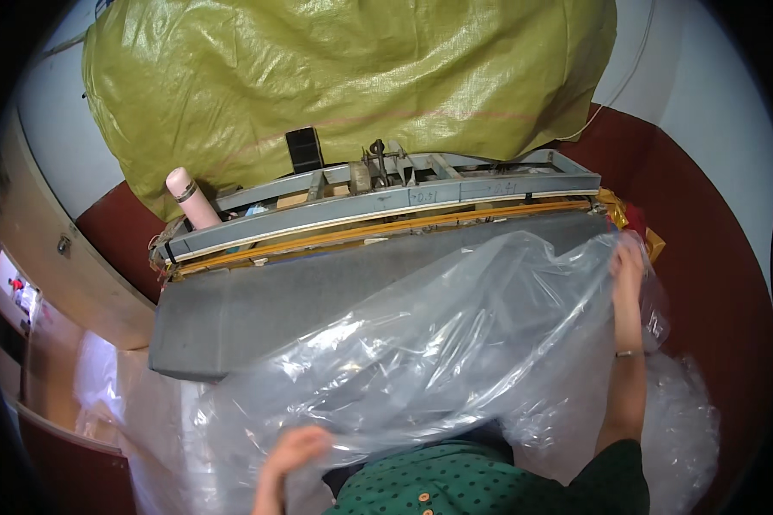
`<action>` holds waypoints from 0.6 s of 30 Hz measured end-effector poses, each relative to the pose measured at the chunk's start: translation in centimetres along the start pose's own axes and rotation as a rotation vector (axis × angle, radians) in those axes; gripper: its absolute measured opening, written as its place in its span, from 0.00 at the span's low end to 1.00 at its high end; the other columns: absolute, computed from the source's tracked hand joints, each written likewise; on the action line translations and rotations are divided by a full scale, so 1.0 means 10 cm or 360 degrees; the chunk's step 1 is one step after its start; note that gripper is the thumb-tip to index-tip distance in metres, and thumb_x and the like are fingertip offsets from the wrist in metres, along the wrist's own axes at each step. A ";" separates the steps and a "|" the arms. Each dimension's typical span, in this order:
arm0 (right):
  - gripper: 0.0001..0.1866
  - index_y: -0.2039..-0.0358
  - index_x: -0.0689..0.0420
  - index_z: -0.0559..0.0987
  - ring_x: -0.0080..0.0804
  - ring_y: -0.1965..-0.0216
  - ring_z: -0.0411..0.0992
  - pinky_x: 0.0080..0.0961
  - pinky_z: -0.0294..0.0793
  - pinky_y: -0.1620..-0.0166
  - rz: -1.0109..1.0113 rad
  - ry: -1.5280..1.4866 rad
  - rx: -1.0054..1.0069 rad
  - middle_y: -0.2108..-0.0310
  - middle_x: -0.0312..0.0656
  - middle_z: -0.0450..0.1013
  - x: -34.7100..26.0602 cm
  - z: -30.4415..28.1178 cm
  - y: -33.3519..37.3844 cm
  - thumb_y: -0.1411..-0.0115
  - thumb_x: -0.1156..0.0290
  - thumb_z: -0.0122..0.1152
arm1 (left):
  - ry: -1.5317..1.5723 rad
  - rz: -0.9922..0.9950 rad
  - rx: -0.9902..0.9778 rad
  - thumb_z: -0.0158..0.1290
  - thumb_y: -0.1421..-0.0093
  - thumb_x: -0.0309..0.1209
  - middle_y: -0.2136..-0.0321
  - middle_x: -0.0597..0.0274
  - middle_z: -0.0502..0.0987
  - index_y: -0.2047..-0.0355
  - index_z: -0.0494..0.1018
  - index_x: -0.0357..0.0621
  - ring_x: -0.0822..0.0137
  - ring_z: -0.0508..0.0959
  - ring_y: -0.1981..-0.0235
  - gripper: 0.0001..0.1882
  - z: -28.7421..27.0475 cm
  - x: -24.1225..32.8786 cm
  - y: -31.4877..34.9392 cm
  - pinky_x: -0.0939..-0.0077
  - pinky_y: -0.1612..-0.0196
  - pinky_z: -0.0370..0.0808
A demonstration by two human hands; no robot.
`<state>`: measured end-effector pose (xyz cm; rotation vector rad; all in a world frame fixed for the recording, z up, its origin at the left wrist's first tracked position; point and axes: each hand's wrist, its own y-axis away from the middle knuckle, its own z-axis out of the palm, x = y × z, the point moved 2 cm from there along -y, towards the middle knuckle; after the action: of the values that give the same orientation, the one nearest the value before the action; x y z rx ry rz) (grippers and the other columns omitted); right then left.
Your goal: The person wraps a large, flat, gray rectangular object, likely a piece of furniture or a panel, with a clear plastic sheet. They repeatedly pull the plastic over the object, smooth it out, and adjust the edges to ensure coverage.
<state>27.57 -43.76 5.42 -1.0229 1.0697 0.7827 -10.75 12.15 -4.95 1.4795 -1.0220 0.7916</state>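
A large clear plastic sheet [421, 343] spreads in shiny folds across the front of a long grey padded bench-like surface [258, 309] and down over my lap. My right hand [627, 257] is closed on the sheet at the surface's far right end, arm stretched forward. Lower left, close to my body, my left hand [296, 448] has its fingers curled together at the sheet's near edge, which runs taut from them to the right. That hand is slightly blurred. Part of the grey surface is covered by the see-through film.
Behind the grey surface runs a metal frame [386, 202] with orange strips [378, 227] and a clamp-like mechanism. A pink bottle [193, 199] and a dark phone [304, 149] stand there. A yellow-green woven cover [361, 69] hangs beyond. More plastic [674, 421] bunches at right; a door [69, 232] is left.
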 end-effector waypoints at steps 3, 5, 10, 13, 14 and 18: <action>0.19 0.51 0.57 0.68 0.14 0.79 0.62 0.11 0.61 0.78 0.0030 0.0048 -0.0576 0.75 0.29 0.67 -0.82 1.25 0.47 0.42 0.64 0.52 | 0.0489 0.0269 0.1143 0.51 0.45 0.29 0.79 0.75 0.66 0.74 0.69 0.48 0.81 0.65 0.78 0.02 -1.07 -0.07 0.46 0.84 0.76 0.65; 0.20 0.51 0.59 0.67 0.18 0.74 0.71 0.13 0.68 0.74 0.0272 0.0095 -0.1467 0.67 0.39 0.74 -1.04 2.06 0.85 0.41 0.63 0.50 | 0.0167 0.0408 0.1807 0.49 0.44 0.30 0.80 0.75 0.63 0.75 0.68 0.48 0.82 0.63 0.77 0.03 -1.96 -0.54 0.92 0.86 0.74 0.60; 0.19 0.51 0.64 0.70 0.21 0.72 0.73 0.16 0.72 0.69 0.0023 0.0341 -0.2844 0.66 0.43 0.75 -1.77 2.92 1.85 0.41 0.67 0.52 | -0.0803 0.0124 0.2975 0.46 0.42 0.28 0.63 0.59 0.71 0.60 0.68 0.35 0.68 0.70 0.61 0.11 -3.09 -1.24 1.89 0.76 0.56 0.66; 0.15 0.55 0.62 0.73 0.18 0.76 0.72 0.14 0.71 0.72 0.0064 0.0089 -0.2638 0.69 0.40 0.75 -1.91 2.99 1.82 0.40 0.69 0.51 | -0.0294 0.0640 0.2245 0.44 0.43 0.25 0.57 0.55 0.69 0.54 0.66 0.35 0.64 0.68 0.54 0.16 -1.93 0.58 1.15 0.73 0.49 0.63; 0.14 0.56 0.62 0.73 0.18 0.76 0.72 0.13 0.71 0.73 0.0066 0.0030 -0.2552 0.70 0.40 0.75 -1.95 3.01 1.76 0.40 0.69 0.51 | -0.0388 0.0805 0.1917 0.43 0.42 0.28 0.54 0.59 0.68 0.53 0.66 0.38 0.68 0.66 0.51 0.16 -1.41 1.19 0.95 0.75 0.47 0.59; 0.13 0.58 0.61 0.73 0.16 0.76 0.71 0.11 0.69 0.73 -0.0070 0.0257 -0.2102 0.73 0.37 0.74 -1.88 2.90 1.40 0.40 0.69 0.51 | -0.1044 0.1383 0.0945 0.55 0.54 0.26 0.49 0.53 0.66 0.52 0.66 0.40 0.58 0.64 0.46 0.26 -0.08 2.32 0.09 0.64 0.46 0.61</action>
<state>18.56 -12.34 23.36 -2.2203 0.5565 1.4276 -2.18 9.00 16.42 1.8476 -2.1401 1.3336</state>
